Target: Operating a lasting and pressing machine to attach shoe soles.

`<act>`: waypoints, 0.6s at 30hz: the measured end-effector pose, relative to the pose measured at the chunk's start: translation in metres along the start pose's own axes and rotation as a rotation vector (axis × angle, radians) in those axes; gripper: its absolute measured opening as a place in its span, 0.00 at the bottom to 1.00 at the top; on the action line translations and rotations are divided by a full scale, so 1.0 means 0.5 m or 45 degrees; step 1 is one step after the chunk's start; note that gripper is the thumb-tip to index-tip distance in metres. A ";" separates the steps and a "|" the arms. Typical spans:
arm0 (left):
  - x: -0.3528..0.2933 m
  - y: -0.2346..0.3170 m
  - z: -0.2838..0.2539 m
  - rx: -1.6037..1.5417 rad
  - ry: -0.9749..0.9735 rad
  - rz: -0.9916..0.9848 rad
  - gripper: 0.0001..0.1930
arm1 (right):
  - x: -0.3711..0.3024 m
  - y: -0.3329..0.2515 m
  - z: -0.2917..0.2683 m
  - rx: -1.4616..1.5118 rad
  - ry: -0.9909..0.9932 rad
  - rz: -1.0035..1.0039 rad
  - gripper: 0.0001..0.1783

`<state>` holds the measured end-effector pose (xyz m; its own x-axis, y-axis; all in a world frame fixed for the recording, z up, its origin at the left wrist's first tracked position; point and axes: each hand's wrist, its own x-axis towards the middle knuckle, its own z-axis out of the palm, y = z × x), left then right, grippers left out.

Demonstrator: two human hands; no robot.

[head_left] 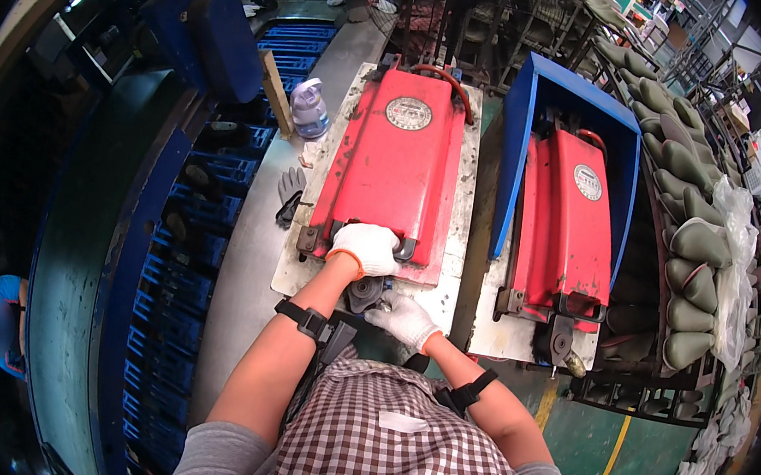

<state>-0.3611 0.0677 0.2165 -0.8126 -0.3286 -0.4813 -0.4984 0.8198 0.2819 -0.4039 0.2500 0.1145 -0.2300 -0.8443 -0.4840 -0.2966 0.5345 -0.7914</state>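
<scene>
Directly in front of me is a red metal mould [386, 164] with a round dial plate on top, set on a pale, worn base plate [461, 190]. White gloves with orange cuffs cover both my hands. At the mould's near end, my left hand [367, 248] is closed over its black handle [406, 250]. Below that juts a dark lever pivot [366, 291]. My right hand [401, 320] is closed beside the pivot, on the lever's handle, which its fingers mostly hide.
To the right, a second red mould [578, 212] stands inside a blue hood [520, 132]. Grey-green shoe-shaped pieces [695, 285] fill a rack beyond it. A water bottle [309, 108] and a grey glove [291, 193] lie left. Further left are blue racks; another person [6, 319] is at the far left.
</scene>
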 end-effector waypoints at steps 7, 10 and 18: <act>-0.002 0.003 -0.005 0.005 -0.013 -0.007 0.22 | -0.001 -0.003 -0.001 -0.005 -0.005 0.017 0.31; -0.004 0.004 -0.006 0.008 -0.008 -0.014 0.22 | -0.005 -0.010 -0.005 0.010 -0.011 0.007 0.31; -0.003 0.003 -0.005 -0.002 -0.006 -0.008 0.22 | -0.004 -0.006 -0.004 0.009 -0.019 0.017 0.31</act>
<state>-0.3616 0.0684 0.2197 -0.8081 -0.3316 -0.4869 -0.5041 0.8169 0.2804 -0.4046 0.2502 0.1187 -0.2203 -0.8376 -0.4999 -0.2869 0.5454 -0.7875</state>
